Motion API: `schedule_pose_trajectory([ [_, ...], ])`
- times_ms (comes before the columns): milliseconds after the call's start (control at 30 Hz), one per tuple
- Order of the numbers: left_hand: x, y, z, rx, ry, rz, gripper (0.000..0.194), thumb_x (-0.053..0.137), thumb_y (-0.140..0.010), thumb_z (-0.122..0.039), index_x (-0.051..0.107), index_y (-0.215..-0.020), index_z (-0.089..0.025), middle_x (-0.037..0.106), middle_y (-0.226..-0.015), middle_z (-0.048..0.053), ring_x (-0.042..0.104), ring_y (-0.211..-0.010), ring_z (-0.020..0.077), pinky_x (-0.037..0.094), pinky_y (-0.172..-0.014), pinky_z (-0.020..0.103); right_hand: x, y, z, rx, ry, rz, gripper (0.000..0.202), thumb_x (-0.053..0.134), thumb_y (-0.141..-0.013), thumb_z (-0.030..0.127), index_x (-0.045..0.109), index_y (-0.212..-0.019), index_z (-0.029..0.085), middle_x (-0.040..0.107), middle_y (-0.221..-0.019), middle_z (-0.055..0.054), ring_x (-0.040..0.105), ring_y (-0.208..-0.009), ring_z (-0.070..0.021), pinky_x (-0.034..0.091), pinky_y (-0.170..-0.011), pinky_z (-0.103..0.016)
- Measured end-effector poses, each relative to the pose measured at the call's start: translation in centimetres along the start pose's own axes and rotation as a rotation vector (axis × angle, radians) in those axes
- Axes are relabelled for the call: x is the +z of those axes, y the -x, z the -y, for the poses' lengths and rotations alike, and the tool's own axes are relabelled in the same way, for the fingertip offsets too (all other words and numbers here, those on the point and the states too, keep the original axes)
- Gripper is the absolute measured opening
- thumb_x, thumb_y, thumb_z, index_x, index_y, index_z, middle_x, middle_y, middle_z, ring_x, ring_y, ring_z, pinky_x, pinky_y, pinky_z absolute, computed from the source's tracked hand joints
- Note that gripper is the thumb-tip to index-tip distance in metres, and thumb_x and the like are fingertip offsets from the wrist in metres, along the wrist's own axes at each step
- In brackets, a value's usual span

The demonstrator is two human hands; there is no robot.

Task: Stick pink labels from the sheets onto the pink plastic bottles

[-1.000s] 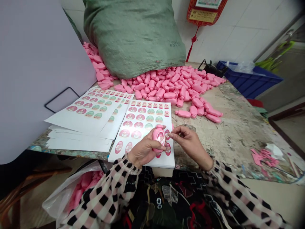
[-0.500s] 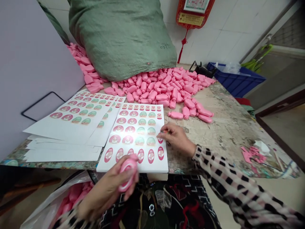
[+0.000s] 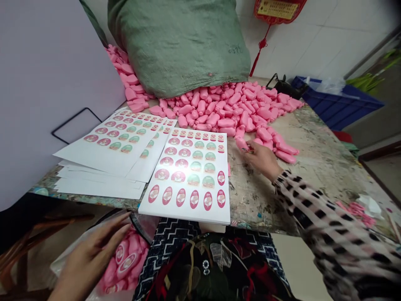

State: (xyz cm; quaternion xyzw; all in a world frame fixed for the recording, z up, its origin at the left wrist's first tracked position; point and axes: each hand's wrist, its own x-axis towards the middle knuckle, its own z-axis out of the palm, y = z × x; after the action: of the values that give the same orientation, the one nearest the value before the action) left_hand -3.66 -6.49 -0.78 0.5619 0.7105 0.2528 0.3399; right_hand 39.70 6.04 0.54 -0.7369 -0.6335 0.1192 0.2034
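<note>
My left hand [image 3: 94,253] is open with fingers apart over a plastic bag [image 3: 67,255] of pink bottles, some bearing oval labels [image 3: 128,263]. My right hand [image 3: 263,159] reaches over the table at the near edge of the pink bottle pile [image 3: 216,108]. Its thumb and forefinger are closed around a small, thin item I cannot make out, and a pink bottle [image 3: 242,144] lies at the fingertips. Between my hands, a stack of sticker sheets [image 3: 188,175] with pink and green labels lies at the table's front edge.
More sticker sheets [image 3: 109,161] lie at the left beside a black wire loop [image 3: 77,121]. Behind the pile is a green sack [image 3: 184,46]. A blue crate [image 3: 338,104] stands at the back right. Pink scraps [image 3: 357,211] lie at the right.
My left hand has moved down left to the bag and let go of the labelled pink bottle. My right hand has moved from the sticker sheet to the pile. The view has shifted.
</note>
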Motion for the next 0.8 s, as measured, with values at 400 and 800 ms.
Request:
schedule_pose_trajectory([
  [400,12.8,-1.4,-14.3,-0.042,0.943,0.660,0.034,0.060,-0.079,-0.038,0.059,-0.106,-0.017,0.065,-0.094,0.007,0.061,-0.086,0.0183,0.046,-0.077,0.031,2.2,12.9,7.0,-0.006,-0.936,0.390,0.033,0.059,-0.081,0.040,0.058,-0.110,0.024,0.061,-0.097,-0.002,0.056,-0.088,-0.0155,0.045,-0.079,-0.030],
  [800,14.1,-6.7,-15.6,0.716,-0.449,0.194,0.025,0.044,-0.086,-0.034,0.060,-0.073,-0.019,0.055,-0.071,0.004,0.052,-0.071,0.0187,0.036,-0.062,0.030,2.6,7.1,3.4,-0.144,0.131,0.044,0.021,0.041,-0.092,0.033,0.060,-0.096,0.024,0.061,-0.096,-0.003,0.056,-0.084,-0.0165,0.036,-0.066,-0.026],
])
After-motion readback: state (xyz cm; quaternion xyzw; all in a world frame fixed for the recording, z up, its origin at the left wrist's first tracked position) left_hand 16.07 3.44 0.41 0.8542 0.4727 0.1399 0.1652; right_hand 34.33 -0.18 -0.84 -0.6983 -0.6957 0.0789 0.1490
